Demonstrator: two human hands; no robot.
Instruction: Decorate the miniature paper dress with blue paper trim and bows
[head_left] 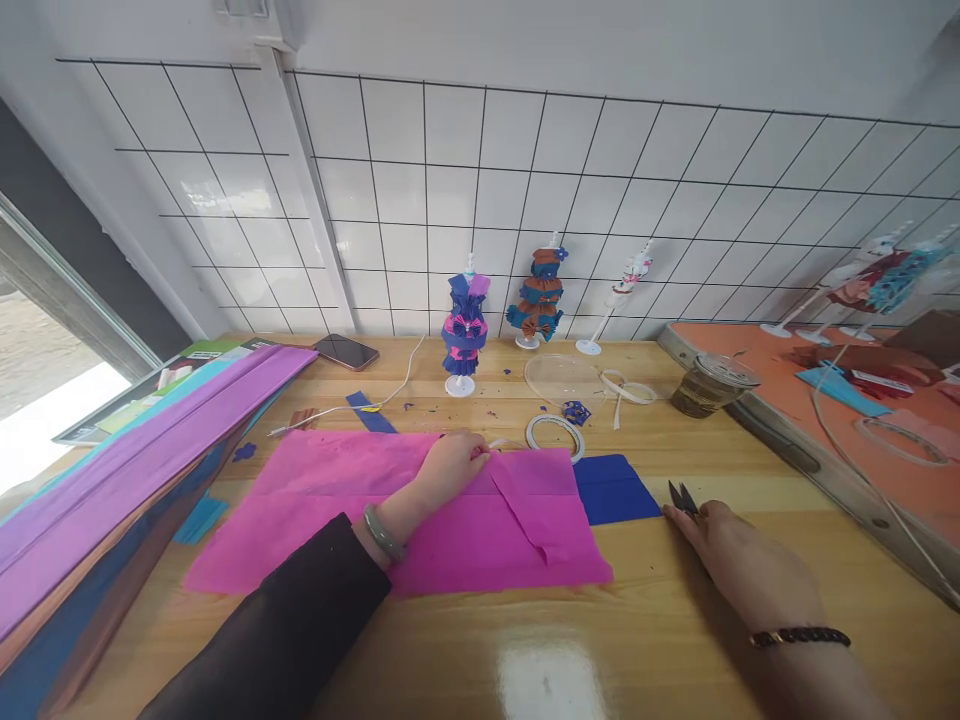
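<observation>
A large pink paper sheet lies on the wooden table, with a cut or fold line slanting through its right part. My left hand rests at the sheet's upper edge, fingers pinched on that edge. At the right, my right hand is closed around small dark scissors, whose blades point up and away on the table. Between them lies a dark blue paper piece, partly under the pink sheet. A white tape roll touches the pink sheet's top edge.
Small mannequins in paper dresses stand by the tiled wall. A phone and a white cable lie at back left. Coloured paper is stacked left. A cup stands right, beside an orange surface holding more mannequins.
</observation>
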